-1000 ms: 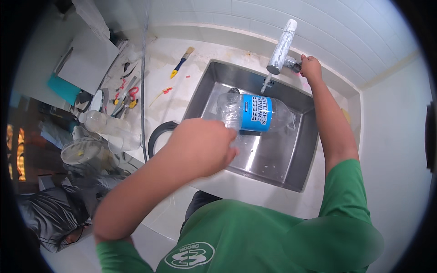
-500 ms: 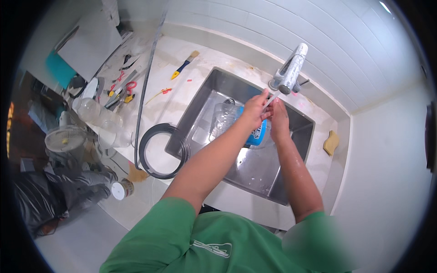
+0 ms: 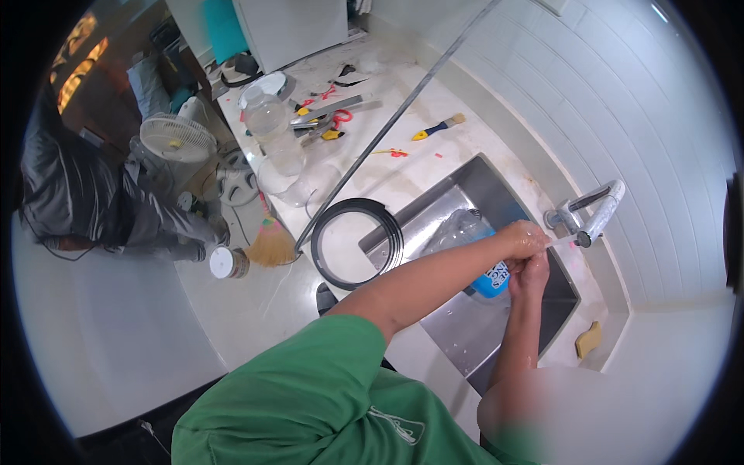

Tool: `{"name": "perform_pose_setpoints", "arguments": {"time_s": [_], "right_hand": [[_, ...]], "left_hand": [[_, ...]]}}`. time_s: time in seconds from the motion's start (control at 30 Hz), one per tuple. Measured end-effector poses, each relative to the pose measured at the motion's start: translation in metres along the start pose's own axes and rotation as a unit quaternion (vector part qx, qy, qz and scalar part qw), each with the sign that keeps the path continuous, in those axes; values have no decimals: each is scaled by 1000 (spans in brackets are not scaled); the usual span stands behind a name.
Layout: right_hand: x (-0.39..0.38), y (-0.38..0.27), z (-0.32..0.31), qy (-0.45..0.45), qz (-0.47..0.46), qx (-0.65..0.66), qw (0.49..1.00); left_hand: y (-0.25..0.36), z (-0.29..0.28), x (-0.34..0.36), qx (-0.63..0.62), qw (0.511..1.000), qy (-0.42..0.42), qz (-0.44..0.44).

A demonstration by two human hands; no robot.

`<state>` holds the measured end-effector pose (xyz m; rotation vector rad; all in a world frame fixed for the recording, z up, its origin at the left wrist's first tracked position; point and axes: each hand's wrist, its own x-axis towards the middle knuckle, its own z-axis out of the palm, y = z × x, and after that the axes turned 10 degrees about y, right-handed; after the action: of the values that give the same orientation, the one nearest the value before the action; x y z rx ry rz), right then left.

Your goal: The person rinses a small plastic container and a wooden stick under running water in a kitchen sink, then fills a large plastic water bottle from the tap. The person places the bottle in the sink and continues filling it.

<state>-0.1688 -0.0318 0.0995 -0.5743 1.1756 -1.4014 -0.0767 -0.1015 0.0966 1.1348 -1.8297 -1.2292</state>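
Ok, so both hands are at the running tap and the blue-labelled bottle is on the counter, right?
No, the blue-labelled bottle lies in the sink, not on the counter; the head view shows it. The left hand and right hand are at the running tap.

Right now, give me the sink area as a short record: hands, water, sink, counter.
Left hand: wet, in the running water; whether it grips anything is unclear
Right hand: close against the left hand; fingers partly hidden
Faucet: on, water stream meeting the left hand
Sink: clear plastic bottle with blue label, partly hidden
Counter: paintbrush, coil of black tubing or cable, yellow sponge
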Motion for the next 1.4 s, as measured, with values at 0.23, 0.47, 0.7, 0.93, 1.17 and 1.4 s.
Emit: {"name": "perform_pose_setpoints", "arguments": {"time_s": [0.23, 0.47, 0.7, 0.93, 1.17, 1.4], "right_hand": [[22, 6, 8, 5, 43, 124, 991], [47, 21, -16, 65, -264, -157, 950], [1, 24, -1, -36, -366, -263, 892], [45, 48, -64, 21, -35, 96, 994], [21, 17, 6, 52, 26, 69, 996], [33, -14, 0, -74, -19, 19, 997]], "left_hand": [[-27, 17, -6, -521, 835, 45, -171], [5, 58, -28, -512, 790, 276, -193], [-25, 31, -6, -316, 928, 129, -148], [-11, 64, -81, 58, 987, 150, -15], [-11, -2, -174, 217, 972, 39, -78], [-35, 16, -194, 263, 963, 59, -22]]}}
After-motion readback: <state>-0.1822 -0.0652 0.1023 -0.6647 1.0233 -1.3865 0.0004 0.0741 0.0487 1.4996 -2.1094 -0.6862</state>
